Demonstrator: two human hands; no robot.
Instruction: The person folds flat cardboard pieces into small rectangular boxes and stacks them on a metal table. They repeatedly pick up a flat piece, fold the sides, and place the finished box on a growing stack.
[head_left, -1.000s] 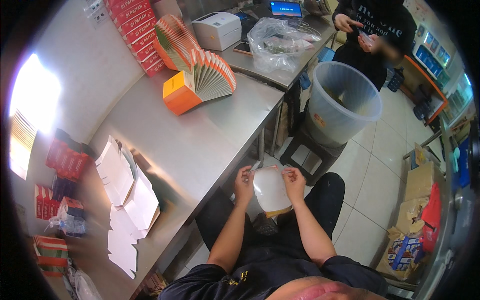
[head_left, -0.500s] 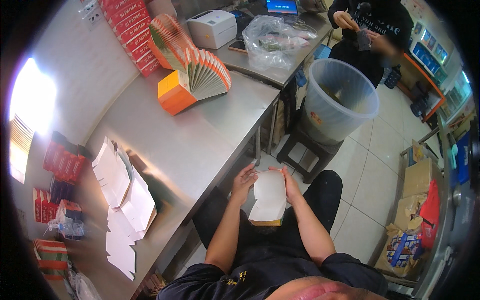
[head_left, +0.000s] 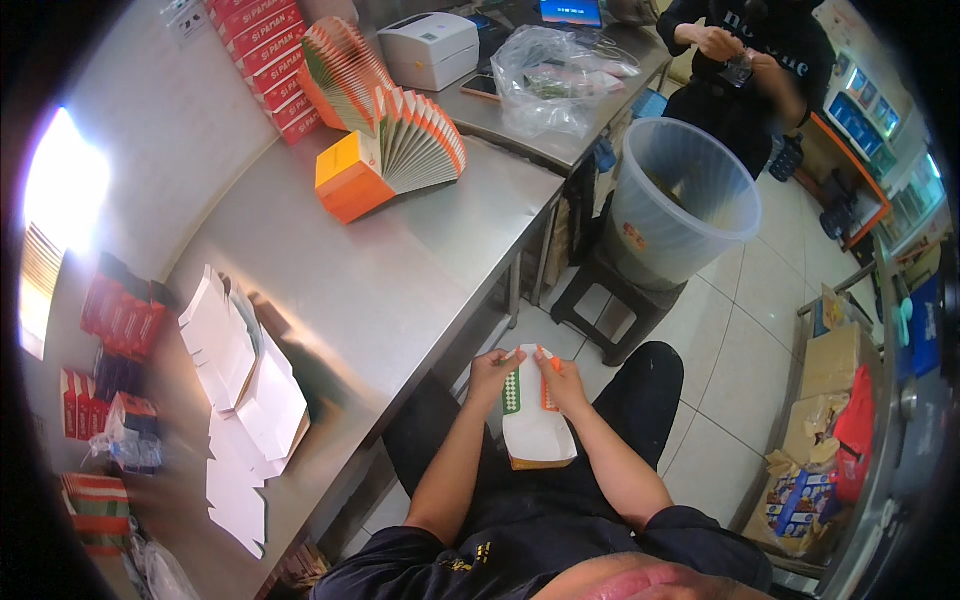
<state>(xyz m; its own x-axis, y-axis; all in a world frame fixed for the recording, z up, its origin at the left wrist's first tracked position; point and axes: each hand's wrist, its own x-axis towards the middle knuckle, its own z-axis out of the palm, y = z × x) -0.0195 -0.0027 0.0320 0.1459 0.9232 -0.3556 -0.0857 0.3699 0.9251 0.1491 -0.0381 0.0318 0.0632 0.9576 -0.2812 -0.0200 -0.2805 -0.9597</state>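
Over my lap I hold a part-folded carton [head_left: 538,436], its plain white inside facing up. Its two long side flaps are turned inward, one green patterned and one orange patterned. My left hand [head_left: 492,380] grips the far end on the green side, thumb on top. On the orange side, my right hand [head_left: 563,386] pinches the same end, thumb close to the other thumb. White flat carton blanks [head_left: 268,415] lie in a loose pile on the metal table [head_left: 400,270] to my left.
A fanned row of orange and green cartons [head_left: 420,140] stands on the table's far part. Beyond are a white printer [head_left: 428,52] and clear plastic bags [head_left: 545,85]. A translucent tub [head_left: 685,205] sits on a dark stool [head_left: 615,310]. Another person [head_left: 745,75] works behind it.
My hands have drawn closer together at the carton's far end. The green and orange side flaps are now folded inward over the white inside.
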